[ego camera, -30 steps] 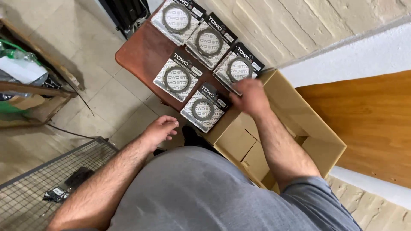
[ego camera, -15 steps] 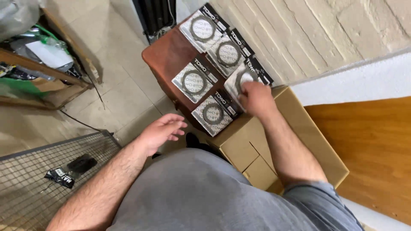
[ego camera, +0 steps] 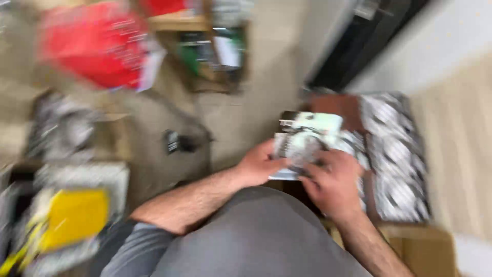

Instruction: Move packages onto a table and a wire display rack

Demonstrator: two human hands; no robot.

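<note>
evidently both hands gripped one flat packet (ego camera: 303, 149) at mid-frame: left hand (ego camera: 260, 165) pinching its near-left edge, right hand (ego camera: 334, 179) clasped over its lower right side. it looked light, thin, glossy and likely slippery, best held by the edges. more packets (ego camera: 397, 154) lay just right; bare floor (ego camera: 256, 102) opened leftward.

Bare floor (ego camera: 241, 118) left of hands; packet rows (ego camera: 394, 154) crowd right.

A flat black-and-white packet (ego camera: 302, 146) with a ring pictured on it sits between both hands. More like it (ego camera: 397, 154) lie in a row to its right. Blurred red (ego camera: 92, 43) and yellow (ego camera: 74, 215) packages show at left.
</note>
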